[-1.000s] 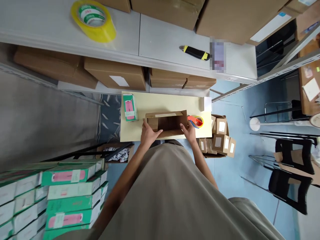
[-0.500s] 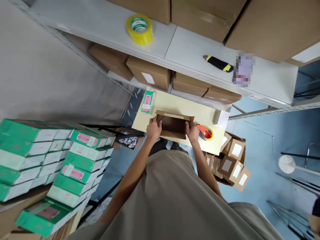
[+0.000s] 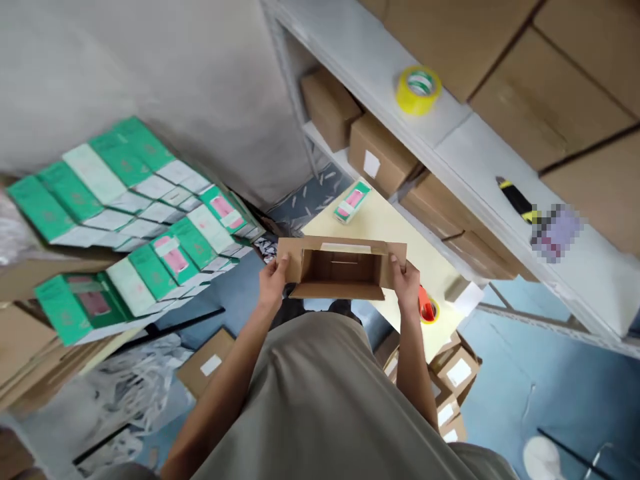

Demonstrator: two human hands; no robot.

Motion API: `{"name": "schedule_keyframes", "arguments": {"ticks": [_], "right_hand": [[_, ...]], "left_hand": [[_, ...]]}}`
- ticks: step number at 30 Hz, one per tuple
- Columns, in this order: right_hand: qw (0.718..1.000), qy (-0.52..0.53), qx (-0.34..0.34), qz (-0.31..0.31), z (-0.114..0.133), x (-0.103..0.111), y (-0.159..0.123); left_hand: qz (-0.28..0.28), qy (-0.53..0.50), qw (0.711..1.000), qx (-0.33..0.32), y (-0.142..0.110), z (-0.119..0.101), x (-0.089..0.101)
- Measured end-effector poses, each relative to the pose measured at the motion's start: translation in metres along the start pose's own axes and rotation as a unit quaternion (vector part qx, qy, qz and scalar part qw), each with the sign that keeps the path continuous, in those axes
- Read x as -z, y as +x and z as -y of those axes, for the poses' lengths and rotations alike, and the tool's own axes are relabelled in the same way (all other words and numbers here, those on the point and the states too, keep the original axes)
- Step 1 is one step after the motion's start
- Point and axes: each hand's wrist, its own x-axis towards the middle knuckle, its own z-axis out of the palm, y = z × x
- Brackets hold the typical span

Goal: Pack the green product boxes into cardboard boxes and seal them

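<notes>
An open cardboard box [image 3: 340, 291] is held up in front of my body, its flaps spread and its inside bare. My left hand [image 3: 273, 280] grips the left side flap, thumb on top. On the opposite flap, my right hand [image 3: 406, 280] has its fingers closed the same way. Beyond the box, a green box with a pink picture [image 3: 353, 200] lies on the pale yellow table [image 3: 395, 230]. An orange tape dispenser [image 3: 427, 305] rests on the table just right of my right hand.
Stacked green boxes [image 3: 150, 267] stand on the left. A grey shelf [image 3: 480, 147] at the upper right bears a yellow tape roll [image 3: 419, 90], a utility knife [image 3: 516, 199] and large cartons. Small labelled cartons [image 3: 457, 373] fill a box at the lower right.
My view has turned left, toward the stacked green boxes. The cardboard box has come up off the table in both hands, which have moved outward onto its side flaps.
</notes>
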Motion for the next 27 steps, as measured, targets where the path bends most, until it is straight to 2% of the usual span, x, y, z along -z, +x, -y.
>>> {"name": "schedule_keyframes", "arguments": {"ticks": [4,6,8,11,14,16,18,20,22,25,27], "right_hand": [[0.997,0.041,0.051,0.048,0.065,-0.040,-0.014],[0.994,0.049,0.076,0.059,0.100,-0.067,-0.024],[0.991,0.046,0.093,0.080,0.137,-0.100,-0.038],[0.982,0.053,0.117,0.139,0.190,-0.161,-0.061],[0.968,0.066,0.143,0.194,0.231,-0.231,-0.085],[0.960,0.066,0.156,0.223,0.250,-0.278,-0.099],[0.952,0.060,0.169,0.249,0.264,-0.321,-0.110],[0.944,0.051,0.182,0.270,0.272,-0.359,-0.115],[0.937,0.041,0.196,0.287,0.276,-0.390,-0.116],[0.924,0.013,0.221,0.313,0.278,-0.421,-0.109],[0.917,-0.041,0.248,0.310,0.279,-0.430,-0.104]], "left_hand": [[-0.044,-0.091,0.994,0.030,-0.002,-0.005,0.061],[-0.065,-0.122,0.990,0.021,0.003,-0.010,0.100],[-0.093,-0.141,0.986,0.013,0.010,-0.014,0.147],[-0.140,-0.162,0.977,0.005,0.021,-0.016,0.228],[-0.196,-0.170,0.966,-0.011,0.030,-0.014,0.307],[-0.234,-0.161,0.959,-0.021,0.036,-0.011,0.352],[-0.260,-0.151,0.953,-0.026,0.043,-0.006,0.387],[-0.275,-0.147,0.950,-0.023,0.053,0.002,0.413],[-0.285,-0.145,0.947,-0.019,0.067,0.013,0.428],[-0.279,-0.143,0.949,-0.005,0.091,0.034,0.435],[-0.263,-0.145,0.954,0.014,0.103,0.045,0.433]]}}
